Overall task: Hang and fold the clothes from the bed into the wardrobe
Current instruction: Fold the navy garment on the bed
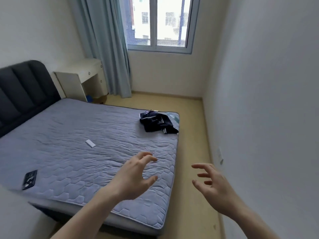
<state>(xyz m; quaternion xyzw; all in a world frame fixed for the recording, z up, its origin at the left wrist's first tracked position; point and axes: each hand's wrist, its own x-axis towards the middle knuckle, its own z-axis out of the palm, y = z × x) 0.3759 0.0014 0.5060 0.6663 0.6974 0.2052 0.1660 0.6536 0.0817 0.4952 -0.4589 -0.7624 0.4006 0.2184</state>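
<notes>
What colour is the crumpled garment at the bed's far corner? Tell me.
Dark navy garment with white stripes, on the grey quilted mattress; head view.

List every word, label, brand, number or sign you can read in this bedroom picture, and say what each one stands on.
No text can be read.
Black phone on the bed: pale marks on its back, too blurred to read.
White remote: no legible marking.
Dark garment near the bed's far corner: white stripes only, and a small pale tag too small to read.
Wall socket: nothing legible.

A home bedroom: a bed (86, 144) with padded headboard (25, 87), curtained window (160, 25), small desk (81, 75).
</notes>
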